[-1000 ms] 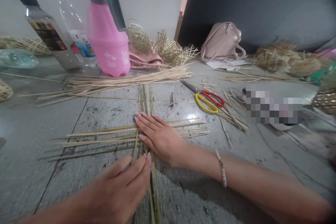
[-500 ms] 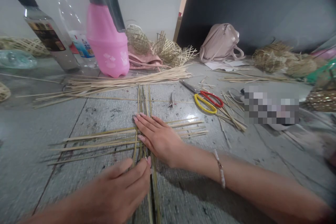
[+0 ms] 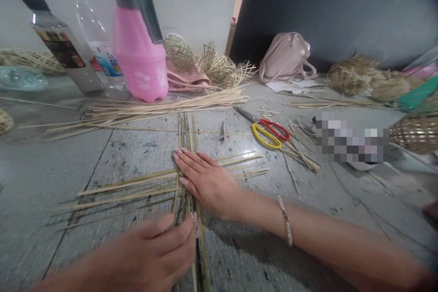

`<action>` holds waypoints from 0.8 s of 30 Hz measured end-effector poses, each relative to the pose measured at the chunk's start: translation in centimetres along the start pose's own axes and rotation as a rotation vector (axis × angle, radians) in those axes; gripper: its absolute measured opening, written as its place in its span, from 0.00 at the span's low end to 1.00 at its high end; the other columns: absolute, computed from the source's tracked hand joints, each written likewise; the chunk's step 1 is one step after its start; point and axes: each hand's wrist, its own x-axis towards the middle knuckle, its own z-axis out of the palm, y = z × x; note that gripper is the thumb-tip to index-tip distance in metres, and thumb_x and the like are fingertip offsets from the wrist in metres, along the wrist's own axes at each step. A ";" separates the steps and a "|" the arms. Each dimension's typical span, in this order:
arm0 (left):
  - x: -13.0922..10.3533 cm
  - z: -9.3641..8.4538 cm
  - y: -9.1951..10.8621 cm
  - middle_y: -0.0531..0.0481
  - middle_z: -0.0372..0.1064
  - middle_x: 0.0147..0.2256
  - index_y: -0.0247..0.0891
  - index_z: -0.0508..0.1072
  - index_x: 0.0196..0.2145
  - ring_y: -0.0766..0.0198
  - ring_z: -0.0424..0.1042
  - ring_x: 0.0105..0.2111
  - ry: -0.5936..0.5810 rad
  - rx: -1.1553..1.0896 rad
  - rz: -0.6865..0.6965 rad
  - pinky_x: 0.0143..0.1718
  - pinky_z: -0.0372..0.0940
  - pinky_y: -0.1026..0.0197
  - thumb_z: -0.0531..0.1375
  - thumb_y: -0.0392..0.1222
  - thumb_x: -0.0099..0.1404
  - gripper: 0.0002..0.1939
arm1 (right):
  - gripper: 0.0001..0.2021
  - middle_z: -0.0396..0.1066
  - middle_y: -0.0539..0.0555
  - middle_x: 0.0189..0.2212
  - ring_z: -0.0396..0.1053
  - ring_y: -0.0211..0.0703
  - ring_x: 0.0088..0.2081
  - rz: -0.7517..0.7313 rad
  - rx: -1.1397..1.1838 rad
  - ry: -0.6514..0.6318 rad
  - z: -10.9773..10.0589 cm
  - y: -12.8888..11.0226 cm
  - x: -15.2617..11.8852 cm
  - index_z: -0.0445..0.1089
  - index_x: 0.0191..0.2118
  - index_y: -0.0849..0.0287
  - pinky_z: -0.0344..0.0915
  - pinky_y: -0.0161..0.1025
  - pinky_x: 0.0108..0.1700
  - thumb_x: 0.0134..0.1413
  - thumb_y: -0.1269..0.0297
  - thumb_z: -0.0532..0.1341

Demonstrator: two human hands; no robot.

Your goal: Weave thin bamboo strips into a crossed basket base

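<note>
Several thin bamboo strips (image 3: 130, 188) lie crosswise over a set of lengthwise bamboo strips (image 3: 186, 134) on the grey surface. My right hand (image 3: 205, 180) rests flat on the crossing, fingers stretched out together, and covers much of it. Closer to me, my left hand (image 3: 160, 246) has its fingers curled and thumb and fingertips closed around the near part of the lengthwise strips. Exactly which strips it grips is partly hidden by the hand. The near ends of these strips run down past the bottom edge of the view.
Scissors (image 3: 268, 132) with red and yellow handles lie right of the strips, near a small curved piece (image 3: 222, 131). Behind are a bamboo strip bundle (image 3: 164, 104), a pink spray bottle (image 3: 140, 54), plastic bottles (image 3: 61, 50), woven pieces (image 3: 219, 66) and a bag (image 3: 285, 57).
The left ends of the crosswise strips have swung toward me. My left hand has slid slightly nearer to me; my right hand stays pressed on the crossing.
</note>
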 end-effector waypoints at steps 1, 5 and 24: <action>0.0 0.0 0.0 0.53 0.76 0.35 0.41 0.78 0.32 0.66 0.67 0.43 0.002 -0.006 0.010 0.45 0.56 0.62 0.37 0.29 0.75 0.31 | 0.26 0.44 0.52 0.69 0.41 0.37 0.69 0.000 -0.001 -0.002 -0.1 0.0 0.0 0.48 0.69 0.65 0.43 0.43 0.70 0.72 0.59 0.40; 0.0 0.2 0.2 0.53 0.76 0.35 0.40 0.78 0.33 0.65 0.67 0.42 0.004 -0.016 -0.018 0.45 0.56 0.60 0.38 0.30 0.76 0.30 | 0.26 0.44 0.53 0.69 0.41 0.38 0.69 0.000 0.008 -0.008 -0.3 -0.1 0.0 0.48 0.69 0.65 0.43 0.43 0.69 0.72 0.59 0.40; 0.0 0.9 0.9 0.48 0.74 0.37 0.35 0.78 0.34 0.61 0.65 0.43 0.001 0.138 -0.148 0.47 0.55 0.59 0.41 0.28 0.74 0.26 | 0.27 0.45 0.53 0.69 0.42 0.39 0.69 0.008 -0.002 0.007 0.1 0.0 0.1 0.48 0.68 0.66 0.45 0.45 0.69 0.72 0.55 0.40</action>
